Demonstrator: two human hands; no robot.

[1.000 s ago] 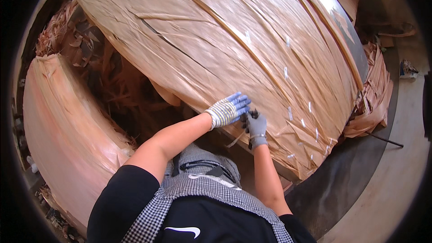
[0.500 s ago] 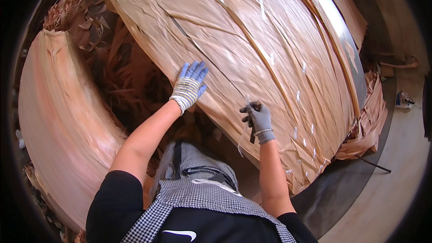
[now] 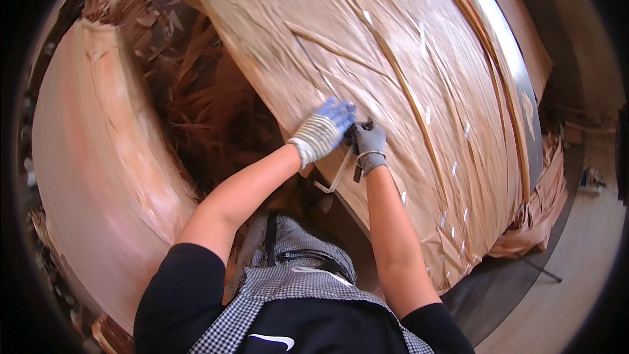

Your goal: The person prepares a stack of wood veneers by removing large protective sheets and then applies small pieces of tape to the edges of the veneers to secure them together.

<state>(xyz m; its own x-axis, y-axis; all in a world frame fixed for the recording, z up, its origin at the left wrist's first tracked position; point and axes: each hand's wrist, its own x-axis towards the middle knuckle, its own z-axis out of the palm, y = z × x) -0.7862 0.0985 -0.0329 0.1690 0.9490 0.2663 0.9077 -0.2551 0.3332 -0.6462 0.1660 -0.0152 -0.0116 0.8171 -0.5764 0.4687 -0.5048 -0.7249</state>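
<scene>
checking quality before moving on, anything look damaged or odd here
Yes. The tan sheet is wrinkled, and a dark slit runs through it just beyond the left hand, so it looks split. Ragged scraps lie heaped beside the pale stack, untidy against its smooth top.

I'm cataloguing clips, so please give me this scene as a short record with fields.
left hand: striped glove, blue fingers, over the brown sheet; grip unclear
right hand: grey glove, holding a dark narrow object
hanging: pale strip, below the hands
on sheet: small white pieces
at left: curved stack, brown scraps beside it
clothing: checked apron
</scene>
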